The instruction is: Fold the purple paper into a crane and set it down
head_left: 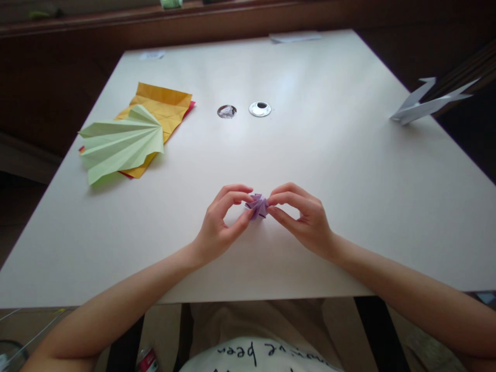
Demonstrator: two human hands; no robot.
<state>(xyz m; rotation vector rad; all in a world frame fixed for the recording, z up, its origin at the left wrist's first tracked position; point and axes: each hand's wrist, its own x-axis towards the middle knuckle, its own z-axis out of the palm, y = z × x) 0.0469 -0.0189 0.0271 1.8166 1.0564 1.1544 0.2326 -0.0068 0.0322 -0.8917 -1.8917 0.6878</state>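
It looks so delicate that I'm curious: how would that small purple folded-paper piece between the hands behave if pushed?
The small purple folded-paper piece is probably very light, as it looks made of thin paper. Being tightly pleated, it is likely springy rather than floppy. Its uneven, spiky outline would probably keep it from rolling far.

Grips (228,219) (304,219): two
Purple fold (258,205): one
Green sheet (124,144): one
Yellow sheet (168,106): at least one
Red sheet (189,109): at least one, mostly covered
White bird (420,109): one
Holes (227,111) (260,109): two, upper middle
Pale slips (152,55) (295,37): two, top of frame
Bench (349,155): one
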